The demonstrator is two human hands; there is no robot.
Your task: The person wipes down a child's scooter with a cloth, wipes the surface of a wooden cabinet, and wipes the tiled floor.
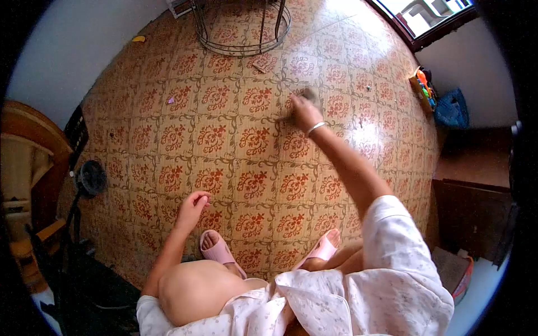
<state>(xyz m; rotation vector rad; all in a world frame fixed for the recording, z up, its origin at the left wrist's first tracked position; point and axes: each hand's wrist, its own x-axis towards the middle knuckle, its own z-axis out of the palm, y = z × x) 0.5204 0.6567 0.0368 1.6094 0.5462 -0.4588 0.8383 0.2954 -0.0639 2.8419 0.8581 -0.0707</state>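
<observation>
My right hand (pixel 306 116) reaches forward above the patterned floor, a white bracelet (pixel 316 129) around its wrist. Its fingers look closed on a blurred grey-brown object (pixel 309 96) whose kind I cannot make out. Part of this shape shows beyond the knuckles, and the rest is hidden or smeared. Lower down on the left, my left hand (pixel 194 207) hangs in the air near my knee with its fingers curled in and nothing visible in them. Below the hands are my feet in pink slippers (pixel 219 249).
A round metal stand (pixel 246 50) rests on the floor ahead. Small scraps lie about, including a pink piece (pixel 171 101) and a yellow one (pixel 139 39). At right are a box of colourful items (pixel 423 87), a blue bag (pixel 451 109) and dark furniture (pixel 471 207). A wooden chair (pixel 39 134) stands left.
</observation>
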